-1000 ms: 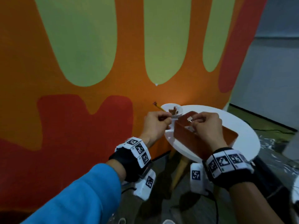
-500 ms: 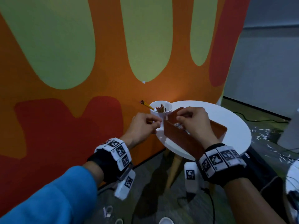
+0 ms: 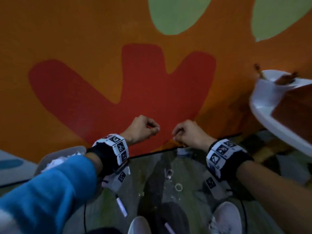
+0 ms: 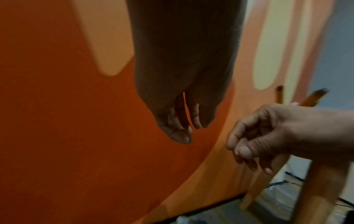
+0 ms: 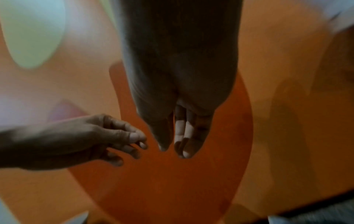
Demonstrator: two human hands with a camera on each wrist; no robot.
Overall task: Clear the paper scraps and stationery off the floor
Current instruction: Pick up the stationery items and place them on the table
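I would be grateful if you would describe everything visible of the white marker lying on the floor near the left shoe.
The white marker is a slim, straight stick, plastic by its look, with a dark tip at its far end and a pale barrel. It lies flat on the greenish-grey floor, slanted so the dark end points up-left toward the left wrist camera, just left of the left shoe. Nothing holds it; both hands are well above it. Motion blur hides any print or cap seam.

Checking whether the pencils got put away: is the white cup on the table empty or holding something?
Holding something. The white cup on the round table has brownish pencil-like sticks poking above its rim; blur hides how many.
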